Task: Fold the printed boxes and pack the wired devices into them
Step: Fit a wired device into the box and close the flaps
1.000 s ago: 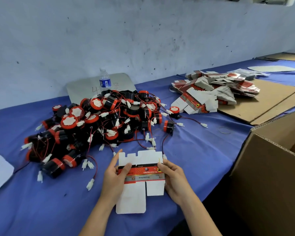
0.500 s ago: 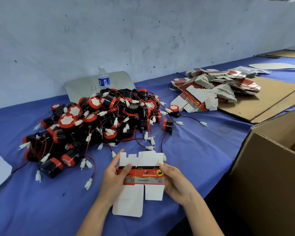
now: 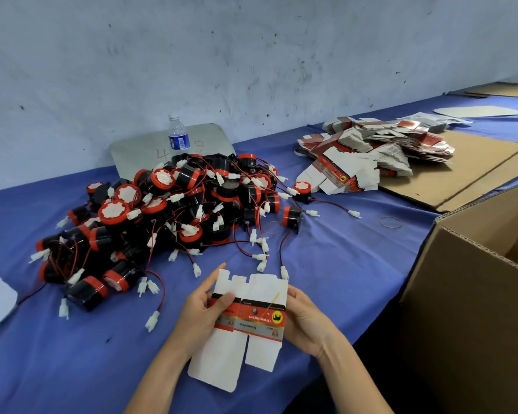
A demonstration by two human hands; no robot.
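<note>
A flat printed box [image 3: 245,321], white with a red and grey band, is held low over the blue table [image 3: 341,264] near its front edge. My left hand [image 3: 199,312] pinches its left side, thumb on the band. My right hand [image 3: 304,319] grips its right edge. The flaps stick out above and below, unfolded. Behind it lies a big heap of wired devices [image 3: 174,216], black and red cylinders with red-black wires and white plugs. A stack of flat printed boxes [image 3: 368,153] lies at the back right.
A large open cardboard carton [image 3: 473,294] stands at the right, off the table edge. Flat cardboard sheets [image 3: 467,168] lie under and beside the box stack. A water bottle [image 3: 178,137] stands before a grey board at the wall. A rubber band [image 3: 391,222] lies near the carton.
The flat box has tilted a little and slid slightly right and down in my hands. My right hand has closed further round its right edge. The view shifted slightly.
</note>
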